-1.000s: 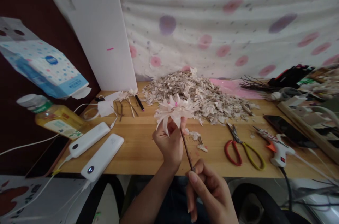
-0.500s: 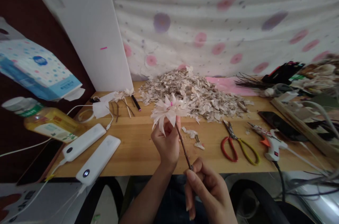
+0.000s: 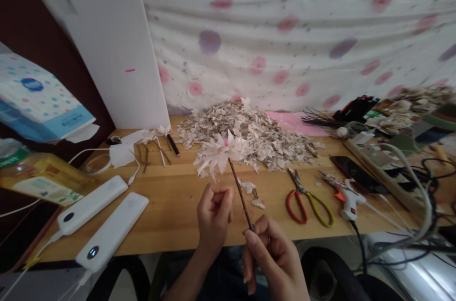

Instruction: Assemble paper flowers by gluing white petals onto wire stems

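A wooden bench (image 3: 153,225) runs across the view, its front edge just below the hands, with a spotted cloth (image 3: 285,49) hanging behind it and a white foam board (image 3: 114,49) leaning at its back left. A wide heap of pale paper scraps (image 3: 245,137) spreads across the back middle. The right hand (image 3: 272,258) is closed in a pinch on the lower end of a dark twig stem (image 3: 242,201), holding a pale pink paper flower (image 3: 221,151) up in the air in front of the heap. The left hand (image 3: 213,213) is curled shut, holding nothing, just beside the stem. Open wood lies on both sides of the hands, out to two white power banks (image 3: 112,232) on the left and red-and-yellow-handled scissors (image 3: 306,208) on the right, with a glue gun (image 3: 347,199) just past them.
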The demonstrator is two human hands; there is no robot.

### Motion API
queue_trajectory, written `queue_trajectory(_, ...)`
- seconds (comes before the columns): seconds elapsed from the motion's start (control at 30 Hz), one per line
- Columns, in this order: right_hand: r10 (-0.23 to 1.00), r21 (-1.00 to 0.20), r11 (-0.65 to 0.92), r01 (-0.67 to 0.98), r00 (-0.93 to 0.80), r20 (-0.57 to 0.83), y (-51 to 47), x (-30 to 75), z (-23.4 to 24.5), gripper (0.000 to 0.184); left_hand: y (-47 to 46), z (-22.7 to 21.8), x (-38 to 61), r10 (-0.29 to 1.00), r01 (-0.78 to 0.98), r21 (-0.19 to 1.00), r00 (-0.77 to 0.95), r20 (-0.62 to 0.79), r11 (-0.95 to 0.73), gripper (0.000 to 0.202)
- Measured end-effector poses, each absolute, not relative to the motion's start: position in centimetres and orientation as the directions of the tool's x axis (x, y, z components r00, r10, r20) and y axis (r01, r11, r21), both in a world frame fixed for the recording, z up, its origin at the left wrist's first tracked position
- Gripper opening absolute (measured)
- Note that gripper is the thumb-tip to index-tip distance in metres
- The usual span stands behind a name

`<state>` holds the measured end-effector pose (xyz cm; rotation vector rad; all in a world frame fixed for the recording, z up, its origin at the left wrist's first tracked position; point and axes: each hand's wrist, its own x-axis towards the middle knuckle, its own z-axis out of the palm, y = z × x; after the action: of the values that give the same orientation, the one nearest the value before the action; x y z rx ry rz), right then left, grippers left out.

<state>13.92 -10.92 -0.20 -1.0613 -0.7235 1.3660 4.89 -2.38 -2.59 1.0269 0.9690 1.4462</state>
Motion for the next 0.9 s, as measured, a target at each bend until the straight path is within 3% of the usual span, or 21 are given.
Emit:
queue_trajectory(0.17, 0.951, -0.951, -0.067, -0.302, 0.269, -0.153, -10.9, 14.2, 1.1, 0.048, -2.8, -2.5, 2.5, 0.956, -0.423, 0.885, -0.284, 0.076, -0.196, 0.026)
queue_trajectory(0.37, 0.909, -0.979, 0.045, -0.198, 0.415, -0.042, -10.4, 14.3, 0.7, 0.044, -1.9, -0.2, -0.5, 0.88, -0.436, 0.797, -0.414, 0.235, -0.418, 0.018)
queue_trajectory(0.5, 0.91, -0.98, 0.068, -0.185, 0.414, -0.015, -10.2, 14.5, 0.7, 0.041, -2.4, -0.4, -0.6, 0.921, -0.358, 0.87, -0.316, 0.23, -0.34, 0.031)
queue_trajectory(0.67, 0.91, -0.984, 0.056, -0.171, 0.415, -0.02, -10.3, 14.7, 0.6, 0.041, -3.3, -0.4, 0.3, 0.964, -0.052, 0.966, -0.1, 0.246, -0.252, 0.059)
queue_trajectory(0.73, 0.911, -0.986, 0.049, -0.159, 0.412, -0.021, -10.4, 14.6, 0.6, 0.041, -3.3, 0.0, 0.5, 0.949, 0.077, 0.945, 0.014, 0.316, -0.317, 0.048)
queue_trajectory(0.8, 0.91, -0.987, 0.045, -0.153, 0.414, -0.023, -10.5, 14.5, 0.7, 0.041, -3.3, 0.5, 0.7, 0.912, 0.149, 0.899, 0.072, 0.405, -0.411, 0.009)
queue_trajectory(0.87, 0.908, -0.987, 0.045, -0.153, 0.419, -0.024, -10.5, 14.5, 0.6, 0.041, -3.5, 1.1, 0.9, 0.88, 0.149, 0.867, 0.053, 0.473, -0.475, 0.051)
queue_trajectory(0.9, 0.907, -0.987, 0.048, -0.153, 0.42, -0.021, -10.5, 14.5, 0.5, 0.04, -3.8, 1.5, 0.9, 0.866, 0.136, 0.857, 0.022, 0.499, -0.497, 0.059)
